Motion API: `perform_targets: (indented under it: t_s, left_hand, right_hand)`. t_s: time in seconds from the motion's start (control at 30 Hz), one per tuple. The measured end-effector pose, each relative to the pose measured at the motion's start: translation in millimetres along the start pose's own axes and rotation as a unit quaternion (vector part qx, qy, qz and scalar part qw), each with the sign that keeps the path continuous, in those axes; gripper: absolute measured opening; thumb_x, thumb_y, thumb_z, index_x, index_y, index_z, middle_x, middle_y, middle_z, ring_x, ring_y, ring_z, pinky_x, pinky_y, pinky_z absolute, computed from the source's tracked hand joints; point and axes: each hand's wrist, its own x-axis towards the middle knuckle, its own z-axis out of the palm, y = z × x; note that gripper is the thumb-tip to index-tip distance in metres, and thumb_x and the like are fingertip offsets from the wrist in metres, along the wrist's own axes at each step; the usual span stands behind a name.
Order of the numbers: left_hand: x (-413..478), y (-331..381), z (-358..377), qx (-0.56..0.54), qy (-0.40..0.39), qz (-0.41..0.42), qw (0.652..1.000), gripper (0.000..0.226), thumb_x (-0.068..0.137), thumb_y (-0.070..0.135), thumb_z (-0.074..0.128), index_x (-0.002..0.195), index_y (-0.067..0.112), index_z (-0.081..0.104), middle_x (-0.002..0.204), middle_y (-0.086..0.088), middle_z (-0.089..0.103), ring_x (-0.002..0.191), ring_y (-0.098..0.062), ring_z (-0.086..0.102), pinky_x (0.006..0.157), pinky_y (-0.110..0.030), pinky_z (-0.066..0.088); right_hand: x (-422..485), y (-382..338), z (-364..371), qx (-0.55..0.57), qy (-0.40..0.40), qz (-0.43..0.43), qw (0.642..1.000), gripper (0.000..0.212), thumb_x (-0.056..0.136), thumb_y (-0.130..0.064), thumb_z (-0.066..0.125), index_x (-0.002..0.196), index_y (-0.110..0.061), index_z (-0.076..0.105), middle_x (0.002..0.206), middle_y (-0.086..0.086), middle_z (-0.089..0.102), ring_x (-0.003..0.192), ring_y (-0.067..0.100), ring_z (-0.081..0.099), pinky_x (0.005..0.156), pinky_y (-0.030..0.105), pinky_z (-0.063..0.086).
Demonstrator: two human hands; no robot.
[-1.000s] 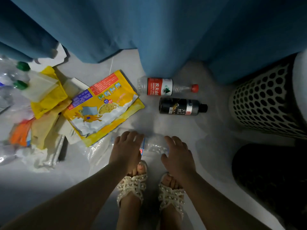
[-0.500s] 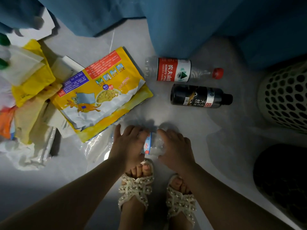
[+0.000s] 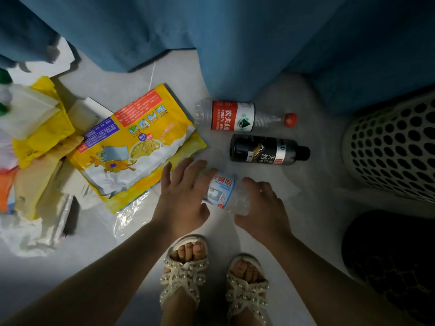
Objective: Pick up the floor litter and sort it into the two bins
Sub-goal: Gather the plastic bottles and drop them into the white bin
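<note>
**Crumpled bottle [image 3: 223, 194] gripped by both hands, low over the floor [image 3: 317, 208]**

Crumpled and clear, with a blue-and-white label, the bottle lies crosswise between the two hands, just ahead of the person's beaded sandals [image 3: 186, 274]. The left hand [image 3: 183, 196] covers one end, its fingers laid over the top and slightly fanned, the thumb pressed against the near edge of the label. The right hand [image 3: 263, 208] is curled round the other end, knuckles up, squeezing the crinkled plastic. Whether the bottle touches the floor cannot be told.

Just beyond the right hand's fingers lies a black bottle [image 3: 266, 150] on its side, and beyond that a red-labelled bottle [image 3: 235, 118] with a red cap (both point their caps toward the bins). A yellow bag [image 3: 131, 149] lies flat just beyond and outward of the left hand, at the edge of a heap of wrappers. Outward of the right hand stands a white perforated bin [image 3: 395, 147], with a black bin [image 3: 395, 255] beside it, nearer the person. A blue curtain [image 3: 235, 43] hangs beyond everything.
</note>
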Motion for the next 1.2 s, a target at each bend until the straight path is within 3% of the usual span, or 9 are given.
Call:
perform_targets:
  t_s: [0.13, 0.3, 0.4, 0.5, 0.6, 0.73, 0.97, 1.07, 1.2]
  left_hand:
    - [19.5, 8.6, -13.9, -0.062, 0.070, 0.001, 0.996, 0.078, 0.050, 0.017, 0.072, 0.122, 0.016, 0.042, 0.127, -0.017, 0.056, 0.122, -0.030, 0.037, 0.096, -0.059, 0.041]
    - [43.1, 30.7, -25.0, -0.164, 0.144, -0.130, 0.967, 0.067, 0.054, 0.003, 0.053, 0.118, 0.012, 0.037, 0.131, -0.029, 0.048, 0.125, -0.037, 0.038, 0.097, -0.051, 0.040]
    - [55.1, 48.9, -13.6, -0.103, 0.085, -0.079, 0.988, 0.067, 0.054, 0.001, 0.067, 0.118, 0.008, 0.045, 0.129, -0.026, 0.051, 0.118, -0.046, 0.051, 0.092, -0.052, 0.045]
    - [70.8, 64.4, 6.7, -0.029, -0.005, 0.017, 0.999, 0.068, 0.047, 0.006, 0.079, 0.113, 0.008, 0.060, 0.122, -0.017, 0.059, 0.115, -0.039, 0.057, 0.087, -0.047, 0.050]
    - [89.4, 78.7, 19.3, 0.011, -0.063, 0.053, 0.997, 0.069, 0.052, 0.014, 0.079, 0.119, 0.011, 0.061, 0.128, -0.014, 0.056, 0.123, -0.037, 0.052, 0.097, -0.048, 0.045]
    - [105.1, 95.4, 26.9, 0.057, -0.093, 0.017, 0.994, 0.074, 0.071, 0.016, 0.065, 0.140, 0.015, 0.038, 0.143, -0.009, 0.039, 0.133, -0.032, 0.034, 0.112, -0.047, 0.023]
    - [95.6, 95.8, 42.5, 0.092, -0.071, -0.005, 0.993, 0.075, 0.065, 0.016, 0.075, 0.133, 0.010, 0.044, 0.119, -0.018, 0.054, 0.100, -0.035, 0.054, 0.083, -0.042, 0.047]
    - [87.9, 90.0, 54.7, 0.069, -0.039, -0.008, 0.997, 0.079, 0.057, 0.016, 0.080, 0.127, 0.010, 0.042, 0.107, -0.021, 0.059, 0.089, -0.036, 0.059, 0.074, -0.041, 0.052]
    - [82.4, 95.2, 55.1, 0.006, -0.100, -0.068, 0.993, 0.075, 0.071, 0.020, 0.072, 0.136, 0.011, 0.036, 0.114, -0.021, 0.058, 0.097, -0.036, 0.059, 0.081, -0.042, 0.050]
  right_hand:
    - [-18.1, 12.6, -12.3, 0.063, 0.050, 0.034, 0.996, 0.083, 0.073, -0.034, 0.075, 0.139, -0.031, 0.027, 0.133, -0.001, 0.038, 0.115, 0.015, 0.047, 0.096, 0.033, 0.047]
    - [-39.3, 32.2, -28.1, 0.196, 0.160, 0.108, 0.962, 0.079, 0.066, -0.023, 0.080, 0.134, -0.027, 0.038, 0.125, 0.000, 0.043, 0.101, 0.011, 0.047, 0.081, 0.028, 0.046]
    - [-47.4, 47.4, -36.0, 0.246, 0.206, 0.161, 0.933, 0.083, 0.067, -0.025, 0.081, 0.137, -0.022, 0.038, 0.123, 0.002, 0.047, 0.101, 0.014, 0.051, 0.080, 0.027, 0.043]
    - [-50.4, 61.0, -38.0, 0.283, 0.240, 0.194, 0.908, 0.082, 0.068, -0.026, 0.081, 0.137, -0.019, 0.038, 0.126, 0.006, 0.050, 0.110, 0.023, 0.054, 0.090, 0.037, 0.049]
    - [-53.2, 74.2, -34.7, 0.309, 0.248, 0.226, 0.890, 0.078, 0.070, -0.032, 0.079, 0.136, -0.023, 0.038, 0.126, 0.004, 0.051, 0.111, 0.024, 0.055, 0.092, 0.040, 0.050]
    - [-56.1, 86.6, -27.2, 0.360, 0.249, 0.257, 0.862, 0.075, 0.070, -0.040, 0.076, 0.134, -0.029, 0.038, 0.124, 0.002, 0.055, 0.107, 0.023, 0.058, 0.090, 0.043, 0.052]
    - [-50.8, 93.4, -27.6, 0.404, 0.244, 0.283, 0.835, 0.072, 0.073, -0.032, 0.079, 0.133, -0.020, 0.041, 0.108, -0.005, 0.048, 0.097, 0.015, 0.055, 0.079, 0.024, 0.043]
    - [-48.2, 96.3, -27.9, 0.416, 0.227, 0.285, 0.833, 0.073, 0.073, -0.032, 0.079, 0.133, -0.018, 0.041, 0.107, -0.003, 0.048, 0.093, 0.014, 0.054, 0.079, 0.026, 0.046]
    - [-49.4, 101.3, -26.4, 0.428, 0.202, 0.303, 0.827, 0.072, 0.074, -0.039, 0.076, 0.133, -0.019, 0.039, 0.112, 0.001, 0.055, 0.095, 0.024, 0.061, 0.084, 0.043, 0.055]
